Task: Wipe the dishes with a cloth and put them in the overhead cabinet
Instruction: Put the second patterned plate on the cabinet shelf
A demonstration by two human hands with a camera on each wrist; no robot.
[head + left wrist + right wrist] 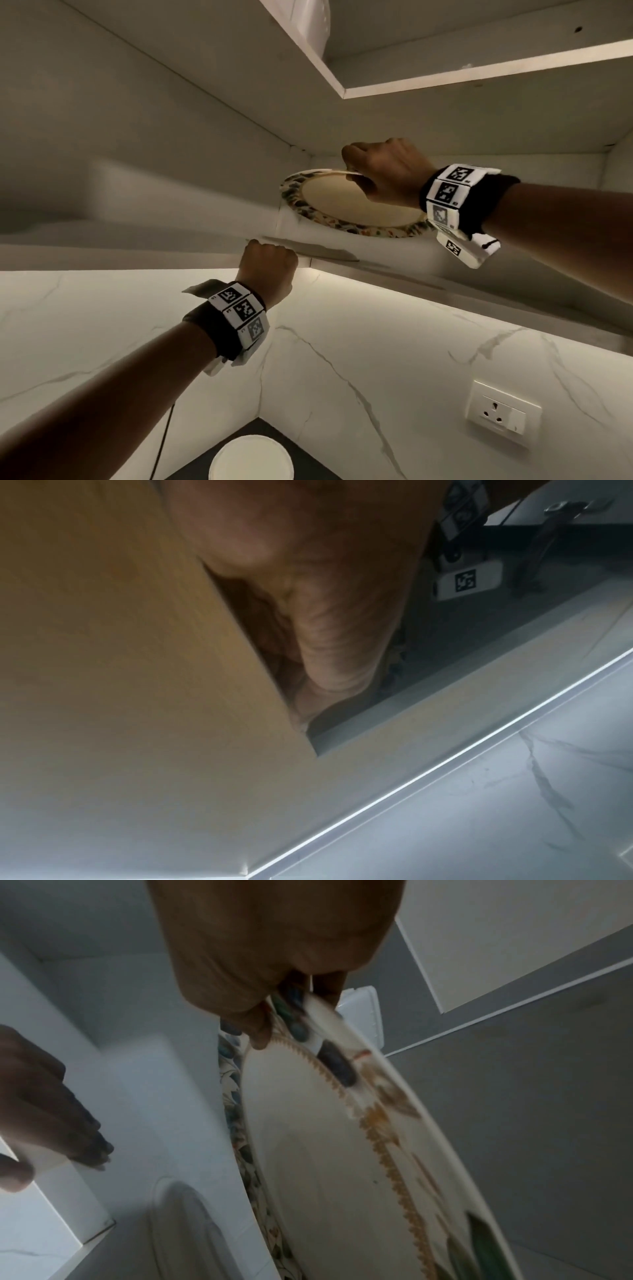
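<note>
While the right hand (387, 173) is pinching the far rim of the patterned plate (346, 205) between thumb and curled fingers, the plate is lying tilted at the mouth of the overhead cabinet (479, 73), its near edge hanging just past the lower shelf (376, 245) and its face turned toward the camera. From that grip the plate is spreading down and to the left, so its broad face is sloping between the hand above and the shelf lip below; the wrist view is showing the same thing, with the plate (342, 1137) running away from the pinching fingers (253, 1031) and its leaf-and-zigzag border blurring along the edge. The left hand (269, 265) is curling round the bottom edge of the cabinet door (102, 192), apparently holding it open, and it is sitting lower and nearer the body than the right, so the right hand is clearly the one placed to finish the setting-down. Judging from this, the plate needs to be levelled and eased further in until its whole base is resting on the shelf. An upper shelf is running overhead with a white container (308, 24) on it. Below, marble-veined wall (376, 342) is glowing under a light strip, a wall socket (501, 416) is sitting to the right, and a white round dish (251, 460) is waiting on the dark desk (308, 455).
</note>
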